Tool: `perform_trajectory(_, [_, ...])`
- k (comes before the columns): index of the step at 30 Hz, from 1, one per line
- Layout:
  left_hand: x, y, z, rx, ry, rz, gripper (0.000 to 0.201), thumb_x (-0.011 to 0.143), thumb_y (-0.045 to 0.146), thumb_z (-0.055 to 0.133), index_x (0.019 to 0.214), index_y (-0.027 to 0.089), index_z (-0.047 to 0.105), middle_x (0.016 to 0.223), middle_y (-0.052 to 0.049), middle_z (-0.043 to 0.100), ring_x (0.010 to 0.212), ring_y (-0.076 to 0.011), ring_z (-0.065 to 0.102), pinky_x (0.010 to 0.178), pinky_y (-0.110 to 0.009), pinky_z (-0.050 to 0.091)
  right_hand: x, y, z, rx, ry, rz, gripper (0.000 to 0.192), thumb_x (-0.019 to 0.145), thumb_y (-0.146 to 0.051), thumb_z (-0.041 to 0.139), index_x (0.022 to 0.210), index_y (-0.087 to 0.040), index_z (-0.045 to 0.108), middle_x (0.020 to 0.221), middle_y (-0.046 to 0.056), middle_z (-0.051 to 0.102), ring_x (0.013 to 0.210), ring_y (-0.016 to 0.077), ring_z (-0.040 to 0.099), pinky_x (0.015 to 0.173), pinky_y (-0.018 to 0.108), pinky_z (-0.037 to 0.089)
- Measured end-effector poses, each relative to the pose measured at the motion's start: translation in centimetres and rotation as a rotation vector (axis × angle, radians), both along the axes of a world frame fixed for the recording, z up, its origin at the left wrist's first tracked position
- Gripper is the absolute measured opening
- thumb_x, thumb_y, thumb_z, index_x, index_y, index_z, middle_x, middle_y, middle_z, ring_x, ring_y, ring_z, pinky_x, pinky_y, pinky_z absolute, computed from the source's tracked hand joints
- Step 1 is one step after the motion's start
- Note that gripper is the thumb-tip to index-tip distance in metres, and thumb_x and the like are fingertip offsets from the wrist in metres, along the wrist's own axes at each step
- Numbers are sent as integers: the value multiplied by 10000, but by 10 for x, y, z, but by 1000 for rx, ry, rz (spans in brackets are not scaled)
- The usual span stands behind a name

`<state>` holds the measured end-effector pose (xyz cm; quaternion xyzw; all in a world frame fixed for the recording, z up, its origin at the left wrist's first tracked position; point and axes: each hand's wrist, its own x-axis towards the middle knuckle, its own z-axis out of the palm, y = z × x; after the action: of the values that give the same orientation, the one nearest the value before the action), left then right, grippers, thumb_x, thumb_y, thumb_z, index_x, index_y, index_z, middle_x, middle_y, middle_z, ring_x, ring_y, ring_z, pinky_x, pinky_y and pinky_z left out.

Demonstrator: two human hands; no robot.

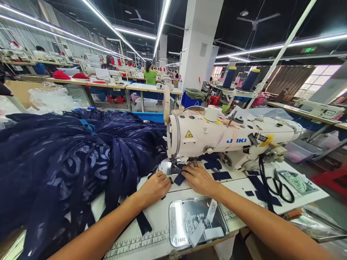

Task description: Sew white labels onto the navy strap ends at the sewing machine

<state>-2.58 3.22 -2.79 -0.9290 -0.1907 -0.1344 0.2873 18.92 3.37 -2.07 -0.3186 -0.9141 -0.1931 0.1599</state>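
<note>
Below the needle area of the white sewing machine (200, 135), my left hand (154, 187) is closed with curled fingers. Bits of a navy fabric strip (143, 223) show beside and below it, so it appears to pinch the strip; the fingertips hide the exact grip. My right hand (202, 180) lies palm down with its fingers stretched out, at the right of the presser foot (174, 168). Its fingertips touch a small navy fabric piece (179, 178). A large heap of navy fabric (67, 159) with pale patterns lies left of the machine.
A metal tin lid (199, 222) with white labels lies at the table's front edge. Black-handled scissors (280, 187), navy scraps (221, 176) and a coil of pale cord (296, 182) lie to the right. Dark thread cones (249, 80) stand behind. A person in green (150, 76) is farther back.
</note>
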Motion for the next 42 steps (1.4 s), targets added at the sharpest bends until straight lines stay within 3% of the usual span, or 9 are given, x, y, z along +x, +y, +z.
perform_trajectory(3, [0, 0, -1, -16, -12, -8, 132, 766, 83, 521, 643, 129, 526, 612, -10, 558, 561, -152, 478, 582, -295, 300, -23, -10, -1, -156, 94, -121, 83, 768, -199, 501, 793, -138, 551, 820, 69, 571, 757, 185, 501, 694, 321, 385])
perform_trajectory(7, [-1, 0, -2, -7, -15, -2, 127, 765, 85, 525, 645, 125, 526, 599, -8, 550, 559, -152, 479, 581, -294, 296, -41, -10, -2, -209, 66, -201, 96, 760, -243, 517, 733, -153, 535, 788, 65, 557, 748, 190, 501, 729, 335, 379])
perform_trajectory(12, [-2, -1, -2, 5, -24, -12, 139, 781, 77, 498, 653, 123, 525, 591, -6, 540, 550, -147, 473, 573, -293, 290, -40, -6, 1, -227, -14, -159, 113, 780, -147, 468, 702, -158, 549, 777, 53, 563, 744, 176, 511, 754, 330, 373])
perform_trajectory(19, [-1, -2, -3, -11, -40, 4, 167, 811, 59, 440, 679, 121, 522, 608, -12, 537, 542, -139, 457, 569, -294, 291, -35, 0, -7, -399, 232, -224, 143, 758, -72, 465, 653, -158, 510, 749, 28, 550, 704, 136, 517, 674, 256, 402])
perform_trajectory(22, [0, -3, -2, -21, -59, -2, 187, 823, 55, 418, 680, 123, 519, 619, -15, 539, 542, -136, 451, 570, -293, 296, -34, 0, -8, -392, 227, -213, 143, 770, -83, 464, 661, -162, 513, 748, 28, 551, 702, 138, 528, 672, 257, 412])
perform_trajectory(31, [3, -7, 4, -87, -128, -101, 293, 861, 73, 337, 636, 136, 514, 596, -20, 519, 539, -132, 425, 533, -287, 281, -59, -10, 7, -215, -203, -239, 122, 751, -57, 468, 791, -112, 570, 784, 124, 585, 695, 213, 568, 627, 335, 434])
perform_trajectory(36, [4, -7, -1, -218, -157, -99, 263, 861, 79, 336, 719, 137, 549, 696, -31, 572, 581, -130, 459, 544, -279, 290, -54, -5, 4, -268, -80, -220, 147, 773, -62, 450, 787, -146, 570, 822, 88, 576, 796, 200, 548, 681, 310, 426])
perform_trajectory(42, [6, -2, -6, -343, -176, -79, 236, 846, 97, 372, 694, 146, 545, 733, -35, 610, 657, -133, 526, 576, -270, 310, -43, 1, -4, -327, 62, -199, 141, 777, -79, 454, 721, -160, 555, 790, 54, 556, 747, 169, 515, 643, 267, 407])
